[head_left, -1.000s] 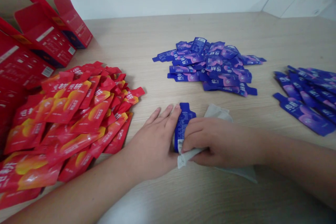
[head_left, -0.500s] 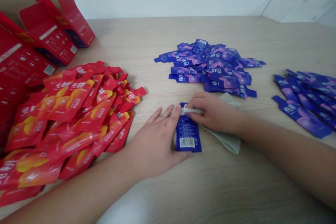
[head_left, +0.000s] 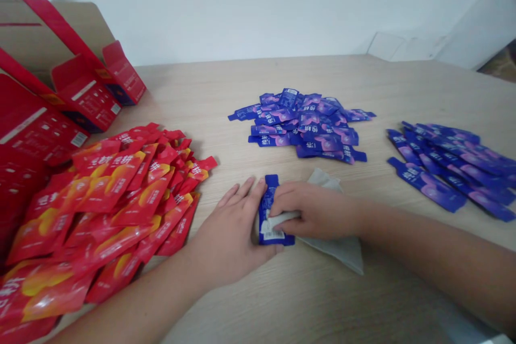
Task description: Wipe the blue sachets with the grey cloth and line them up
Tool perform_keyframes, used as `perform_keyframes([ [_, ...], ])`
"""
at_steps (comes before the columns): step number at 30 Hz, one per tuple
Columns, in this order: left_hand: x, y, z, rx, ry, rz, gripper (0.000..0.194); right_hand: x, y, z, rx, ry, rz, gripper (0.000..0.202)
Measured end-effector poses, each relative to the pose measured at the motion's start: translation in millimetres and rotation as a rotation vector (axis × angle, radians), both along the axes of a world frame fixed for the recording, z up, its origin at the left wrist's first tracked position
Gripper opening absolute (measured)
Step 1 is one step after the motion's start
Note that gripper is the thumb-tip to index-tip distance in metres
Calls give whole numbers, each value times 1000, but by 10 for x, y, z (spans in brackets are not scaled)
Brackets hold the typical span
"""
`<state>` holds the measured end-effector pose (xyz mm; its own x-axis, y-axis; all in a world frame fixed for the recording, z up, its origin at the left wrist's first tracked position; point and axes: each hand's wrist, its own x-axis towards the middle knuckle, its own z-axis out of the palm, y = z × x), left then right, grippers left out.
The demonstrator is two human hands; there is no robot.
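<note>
A blue sachet (head_left: 271,188) lies flat on the table in front of me, its printed side with a barcode facing up. My left hand (head_left: 231,239) rests flat along its left side, fingers stretched out, with the thumb at the sachet's bottom edge. Pinched in my right hand (head_left: 318,208) is a white cloth (head_left: 342,251). A bunched fold of it presses on the sachet near the barcode, while the rest spreads over the table beneath the hand. The fold and my right fingers hide part of the sachet's print.
Red sachets (head_left: 116,183) form a large heap on the left. Behind them stand red cartons (head_left: 92,94) with raised flaps, against a larger cardboard box (head_left: 76,13). A pile of blue-purple sachets (head_left: 310,121) lies beyond my hands; overlapping purple sachets (head_left: 447,164) are at the right.
My right hand has drawn the cloth fold down the sachet, from near its narrow top to the barcode. My left hand keeps its place beside the sachet. The camera view has tilted up.
</note>
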<state>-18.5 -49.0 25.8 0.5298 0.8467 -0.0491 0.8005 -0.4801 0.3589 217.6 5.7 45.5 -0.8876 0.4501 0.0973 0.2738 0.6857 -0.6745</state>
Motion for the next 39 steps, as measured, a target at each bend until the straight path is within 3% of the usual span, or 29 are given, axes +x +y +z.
perform_keyframes([
  [6,0,9,-11,8,16,25,118,21,269,-219,175,23,-201,12],
  [11,7,16,7,1,-3,25,112,63,313,-302,211,151,-339,14],
  [14,15,17,17,-7,-19,53,112,93,246,-256,169,190,-298,14],
  [19,8,18,-5,47,-65,55,109,47,64,-165,94,154,-69,16],
  [22,0,20,-14,52,-57,53,108,-35,-12,-179,103,119,-38,18],
  [30,-2,35,-19,30,-50,58,110,-84,104,-242,204,21,-109,19],
  [39,-23,56,-83,-26,-7,118,117,3,366,-325,306,45,-336,13],
])
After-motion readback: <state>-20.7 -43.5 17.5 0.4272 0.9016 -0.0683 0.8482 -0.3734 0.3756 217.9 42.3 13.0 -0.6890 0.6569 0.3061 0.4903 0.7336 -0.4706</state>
